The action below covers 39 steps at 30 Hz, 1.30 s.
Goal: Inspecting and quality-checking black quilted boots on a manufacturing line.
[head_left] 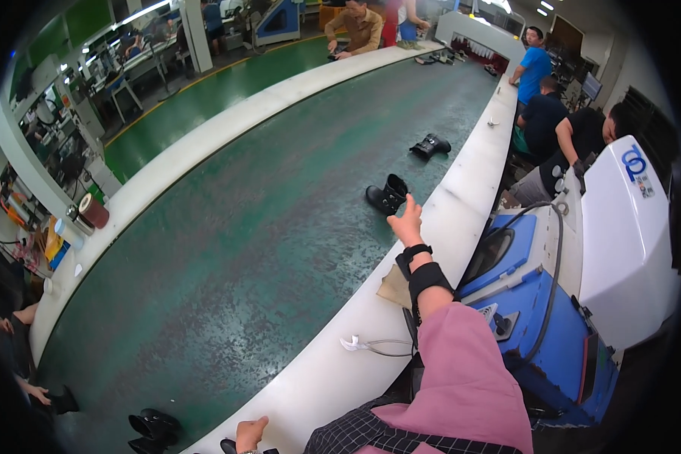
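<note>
Across the middle, green belt point(227, 265): it curved away down the room, its surface scuffed and patchy.
White ledge point(460, 185): it bordered the belt on the person's near side.
Blue-and-white machine point(628, 227): it stood at the right, beyond the ledge.
Pink sleeve point(469, 371): it covered the right arm, extended over the ledge.
Near boots point(382, 200): black and buckled, they sat on the belt close to the ledge. Reaching them looked all but done; lifting them appeared undone, since they rested on the belt.
Right hand point(407, 225): thumb and forefinger stood apart at the near boots; contact could not be told.
Left hand point(251, 435): low and well apart from the right; cut off below, so its grip, if any, could not be told.
Far boots point(431, 146): black, farther along the belt, apparently unhandled.
Tan sheet point(393, 287): it lay on the ledge beside the right wrist.
Metal pincers point(386, 347): they rested on the ledge, below the sheet.
</note>
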### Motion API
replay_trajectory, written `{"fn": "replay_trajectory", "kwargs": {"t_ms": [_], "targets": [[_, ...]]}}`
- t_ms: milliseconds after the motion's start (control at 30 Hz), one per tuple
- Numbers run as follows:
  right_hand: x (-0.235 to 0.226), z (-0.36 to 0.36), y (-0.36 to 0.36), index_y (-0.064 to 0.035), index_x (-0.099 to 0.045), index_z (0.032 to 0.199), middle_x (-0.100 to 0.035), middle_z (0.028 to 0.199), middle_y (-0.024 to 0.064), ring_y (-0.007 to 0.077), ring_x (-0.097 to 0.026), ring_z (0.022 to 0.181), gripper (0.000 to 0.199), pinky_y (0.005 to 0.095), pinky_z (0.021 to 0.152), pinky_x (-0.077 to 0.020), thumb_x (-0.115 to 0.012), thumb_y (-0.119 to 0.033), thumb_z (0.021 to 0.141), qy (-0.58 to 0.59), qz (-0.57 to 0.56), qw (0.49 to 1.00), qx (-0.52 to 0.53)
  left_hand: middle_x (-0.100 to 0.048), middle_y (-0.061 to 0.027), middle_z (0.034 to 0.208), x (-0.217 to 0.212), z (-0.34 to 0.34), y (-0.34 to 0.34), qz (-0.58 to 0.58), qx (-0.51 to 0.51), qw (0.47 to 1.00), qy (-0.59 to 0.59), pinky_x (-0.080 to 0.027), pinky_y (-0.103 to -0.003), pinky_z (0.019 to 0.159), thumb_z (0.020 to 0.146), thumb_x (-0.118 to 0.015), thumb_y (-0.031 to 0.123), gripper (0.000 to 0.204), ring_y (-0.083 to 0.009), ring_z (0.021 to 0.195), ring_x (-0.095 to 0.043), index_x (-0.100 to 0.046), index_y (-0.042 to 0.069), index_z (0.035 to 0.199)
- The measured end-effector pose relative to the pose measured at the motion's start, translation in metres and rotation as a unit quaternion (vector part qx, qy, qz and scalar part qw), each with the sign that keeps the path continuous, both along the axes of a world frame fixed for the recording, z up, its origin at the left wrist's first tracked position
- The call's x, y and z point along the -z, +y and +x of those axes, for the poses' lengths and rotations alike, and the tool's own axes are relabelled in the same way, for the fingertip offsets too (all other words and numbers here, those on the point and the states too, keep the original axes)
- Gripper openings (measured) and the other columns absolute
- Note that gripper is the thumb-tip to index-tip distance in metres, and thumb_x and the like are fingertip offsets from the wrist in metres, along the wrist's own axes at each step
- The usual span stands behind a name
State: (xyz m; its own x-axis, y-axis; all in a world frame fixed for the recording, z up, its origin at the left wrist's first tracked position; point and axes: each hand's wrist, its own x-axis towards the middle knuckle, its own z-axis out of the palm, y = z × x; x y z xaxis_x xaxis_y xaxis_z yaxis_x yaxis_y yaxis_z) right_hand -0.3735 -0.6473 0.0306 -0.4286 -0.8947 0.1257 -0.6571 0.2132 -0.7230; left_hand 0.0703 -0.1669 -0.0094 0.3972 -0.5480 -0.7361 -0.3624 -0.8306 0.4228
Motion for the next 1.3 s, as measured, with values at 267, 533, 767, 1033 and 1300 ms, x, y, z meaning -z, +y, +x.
{"fn": "replay_trajectory", "kwargs": {"t_ms": [267,533,767,1033,1300], "targets": [[0.030,-0.024,-0.061,-0.0051,-0.061,0.103,-0.041,0.127,0.0249,0.0418,-0.051,0.109,0.041,0.0421,0.091,-0.0446,-0.072,-0.018,0.065,0.081,0.000,0.997,-0.002,-0.061,-0.0161,0.067,0.008,0.000,-0.007,0.020,-0.028,0.999,-0.013,-0.044,-0.039,0.063,0.080,-0.066,0.039,0.047,-0.0278,0.063,-0.055,-0.063,-0.008,0.078],[0.047,-0.028,-0.074,0.0004,-0.056,0.074,-0.062,0.078,0.0121,0.0212,-0.060,0.059,0.030,0.0368,0.053,-0.0489,-0.068,-0.026,0.079,-0.178,-0.049,0.983,0.022,-0.055,-0.0102,0.050,0.023,0.005,-0.011,0.090,-0.147,0.985,-0.030,-0.043,-0.035,0.049,0.067,-0.077,0.036,0.047,-0.0197,0.044,-0.051,-0.056,-0.002,0.051],[0.028,0.015,0.004,-0.0044,-0.058,0.099,-0.066,0.090,0.0107,0.0241,-0.068,0.076,0.021,0.0388,0.062,-0.0601,-0.052,-0.023,0.093,-0.691,0.023,0.719,-0.067,-0.059,-0.0137,0.058,0.021,0.007,-0.012,0.107,-0.092,0.989,-0.039,-0.042,-0.036,0.044,0.069,-0.076,0.039,0.052,-0.0214,0.047,-0.056,-0.058,-0.009,0.060],[-0.008,0.104,0.106,-0.0086,-0.065,0.092,-0.070,0.085,0.0047,0.0171,-0.068,0.069,0.026,0.0276,0.049,-0.0576,-0.044,-0.025,0.092,-0.832,0.126,0.535,-0.079,-0.060,-0.0184,0.058,0.012,-0.006,-0.010,0.057,0.003,0.993,-0.100,-0.046,-0.040,0.059,0.070,-0.068,0.055,0.062,-0.0293,0.056,-0.060,-0.059,-0.005,0.055],[-0.024,0.155,0.205,-0.0057,-0.064,0.102,-0.068,0.099,0.0110,0.0206,-0.069,0.076,0.034,0.0238,0.048,-0.0576,-0.040,-0.029,0.093,-0.856,0.268,0.419,-0.139,-0.053,-0.0199,0.128,-0.037,-0.017,0.006,-0.105,-0.178,0.964,0.171,-0.048,-0.035,0.091,0.084,-0.065,0.039,0.068,-0.0293,0.116,-0.054,-0.045,-0.003,0.134]]}}
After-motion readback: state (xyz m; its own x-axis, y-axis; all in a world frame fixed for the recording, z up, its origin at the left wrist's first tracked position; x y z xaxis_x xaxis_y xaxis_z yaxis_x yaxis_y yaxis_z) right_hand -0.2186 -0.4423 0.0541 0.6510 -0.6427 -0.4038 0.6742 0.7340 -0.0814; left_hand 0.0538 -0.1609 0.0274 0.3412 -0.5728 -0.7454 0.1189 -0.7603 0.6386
